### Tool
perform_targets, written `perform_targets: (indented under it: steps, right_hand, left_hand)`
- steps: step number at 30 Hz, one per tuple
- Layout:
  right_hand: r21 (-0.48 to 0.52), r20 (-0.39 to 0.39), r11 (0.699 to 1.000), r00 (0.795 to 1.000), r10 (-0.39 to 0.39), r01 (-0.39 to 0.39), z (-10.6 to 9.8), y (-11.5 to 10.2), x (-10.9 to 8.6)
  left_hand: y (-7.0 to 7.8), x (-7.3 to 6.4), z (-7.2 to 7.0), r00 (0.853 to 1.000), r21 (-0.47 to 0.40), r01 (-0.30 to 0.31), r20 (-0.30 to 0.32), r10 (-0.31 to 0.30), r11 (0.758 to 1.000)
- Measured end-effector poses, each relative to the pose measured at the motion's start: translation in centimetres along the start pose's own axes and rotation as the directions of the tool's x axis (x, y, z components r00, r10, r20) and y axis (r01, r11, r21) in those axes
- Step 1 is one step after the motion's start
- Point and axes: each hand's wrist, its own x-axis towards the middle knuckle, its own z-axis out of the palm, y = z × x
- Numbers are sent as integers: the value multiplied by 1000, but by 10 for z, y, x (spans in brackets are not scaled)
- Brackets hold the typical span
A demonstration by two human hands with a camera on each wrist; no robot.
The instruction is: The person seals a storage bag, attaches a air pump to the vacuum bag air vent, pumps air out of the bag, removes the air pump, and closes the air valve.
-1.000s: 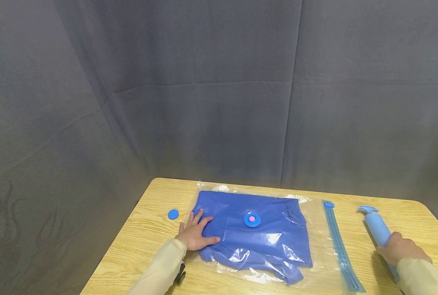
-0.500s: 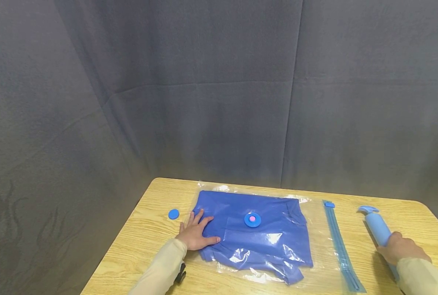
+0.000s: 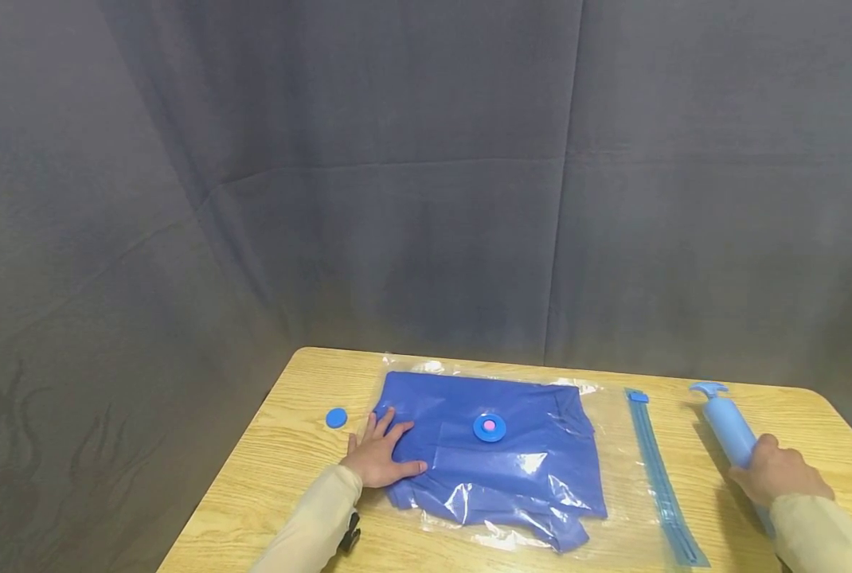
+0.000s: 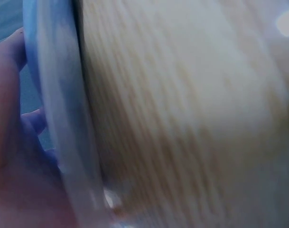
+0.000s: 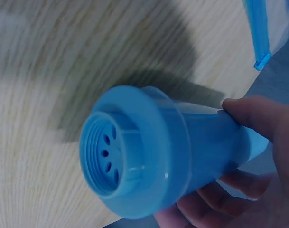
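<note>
My left hand (image 3: pixel 381 461) rests with spread fingers on the left side of a clear vacuum storage bag (image 3: pixel 618 477). Inside the bag lies a folded blue garment (image 3: pixel 462 394). A round blue valve (image 3: pixel 489 427) with a pink centre sits near the bag's middle, uncapped. On the right, my right hand (image 3: pixel 783 476) grips a light blue hand pump (image 3: pixel 728 430) by its barrel, the T-shaped handle pointing away. The right wrist view shows the pump's threaded, perforated end (image 5: pixel 106 154) above the table, thumb and fingers around the barrel. The left wrist view is blurred.
A blue round cap (image 3: pixel 336 418) lies on the wooden table (image 3: pixel 254 493), left of the bag. The bag's blue zip strip (image 3: pixel 658 485) runs along its right side, a slider (image 3: pixel 639 397) at its far end. A grey curtain (image 3: pixel 397 199) hangs behind the table.
The pump has lifted and turned slightly in my right hand, its handle shifting up and left and showing its T shape more fully. My left hand stays put on the bag.
</note>
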Motion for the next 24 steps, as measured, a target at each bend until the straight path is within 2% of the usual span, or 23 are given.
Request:
perform_targets:
  steps: [11,18,24]
  right_hand:
    - [73,-140,997,990,-7,18,-10,-17,2]
    - [168,-222,986,974,34,4,-15,-30,5]
    - [223,-252,974,967,28,30,-18,-43,6]
  left_hand:
    - [-1,-1,2,1000,-3,-6,-20,6,1000]
    - [-1,-2,2,999,-2,-15,-29,15,1000]
    - [1,-3,1,999,-6,-18,-33,17,1000]
